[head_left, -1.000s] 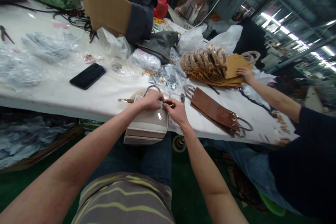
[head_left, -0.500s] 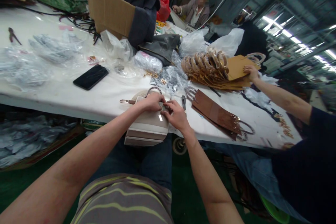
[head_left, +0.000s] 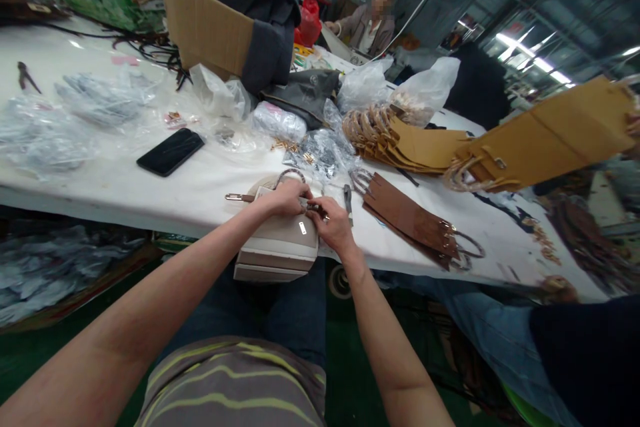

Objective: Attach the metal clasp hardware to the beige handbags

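Note:
A cream bag (head_left: 277, 250) rests at the table's front edge, before my body, with a brown strap end (head_left: 239, 198) sticking out to its left. On its top, my left hand (head_left: 290, 197) is closed on a small part of the bag's fitting. Close beside it, my right hand (head_left: 330, 220) has its fingers pinched at the same small fitting, too tiny to make out. A silver metal plate (head_left: 303, 228) shows on the bag just below the fingers. The bag's braided handle (head_left: 291, 175) arches behind my left hand.
Brown leather panels (head_left: 407, 217) with handles lie to the right. Behind them are tan panels (head_left: 425, 143), and a large tan panel (head_left: 555, 137) is raised at the right. A phone (head_left: 170, 151), plastic bags, pliers (head_left: 27, 77) and a carton (head_left: 207, 20) stand left. Another person (head_left: 367, 27) sits behind.
A tan panel with handles has been lifted off the pile toward the right by the neighbouring person, whose hand has left the pile. My hands stay at the bag's top, fingers slightly shifted.

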`<state>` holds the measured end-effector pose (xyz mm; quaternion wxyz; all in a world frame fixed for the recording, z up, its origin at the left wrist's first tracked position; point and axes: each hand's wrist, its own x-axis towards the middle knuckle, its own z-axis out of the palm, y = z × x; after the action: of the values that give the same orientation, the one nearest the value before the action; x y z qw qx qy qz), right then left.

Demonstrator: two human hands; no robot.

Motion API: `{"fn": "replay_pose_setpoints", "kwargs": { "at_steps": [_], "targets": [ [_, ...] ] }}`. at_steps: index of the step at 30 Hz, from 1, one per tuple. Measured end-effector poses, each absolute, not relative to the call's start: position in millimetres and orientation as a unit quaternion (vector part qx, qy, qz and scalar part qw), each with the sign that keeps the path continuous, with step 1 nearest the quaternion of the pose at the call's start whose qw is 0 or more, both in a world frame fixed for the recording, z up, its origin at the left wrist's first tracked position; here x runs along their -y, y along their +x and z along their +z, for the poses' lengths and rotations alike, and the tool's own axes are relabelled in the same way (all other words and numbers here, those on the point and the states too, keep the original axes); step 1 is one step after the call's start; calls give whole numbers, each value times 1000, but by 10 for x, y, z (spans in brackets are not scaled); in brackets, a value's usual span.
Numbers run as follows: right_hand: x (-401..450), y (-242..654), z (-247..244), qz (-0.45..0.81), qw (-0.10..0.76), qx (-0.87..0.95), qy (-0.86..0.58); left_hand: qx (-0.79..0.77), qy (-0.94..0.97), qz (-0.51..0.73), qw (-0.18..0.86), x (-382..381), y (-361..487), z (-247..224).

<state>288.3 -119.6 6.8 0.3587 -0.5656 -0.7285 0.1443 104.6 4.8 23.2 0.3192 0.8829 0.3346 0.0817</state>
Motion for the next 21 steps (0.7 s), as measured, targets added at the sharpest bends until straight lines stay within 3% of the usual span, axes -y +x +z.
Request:
{"fn": "replay_pose_setpoints", "kwargs": {
  "at_steps": [8, 13, 18, 21],
  "targets": [
    [1199, 2882, 107, 153, 335, 739, -565, -331, 877, 90, 337, -96, 1037, 185],
    [1228, 2856, 139, 165, 354, 719, -575, -329, 852, 89, 397, -69, 1032, 238],
    [1090, 3154, 184, 233, 386, 659, -602, -376, 833, 112, 390, -49, 1054, 213],
    [894, 3486, 121, 144, 405, 561, -708, -325, 845, 114, 408, -88, 1027, 172]
  ]
}}
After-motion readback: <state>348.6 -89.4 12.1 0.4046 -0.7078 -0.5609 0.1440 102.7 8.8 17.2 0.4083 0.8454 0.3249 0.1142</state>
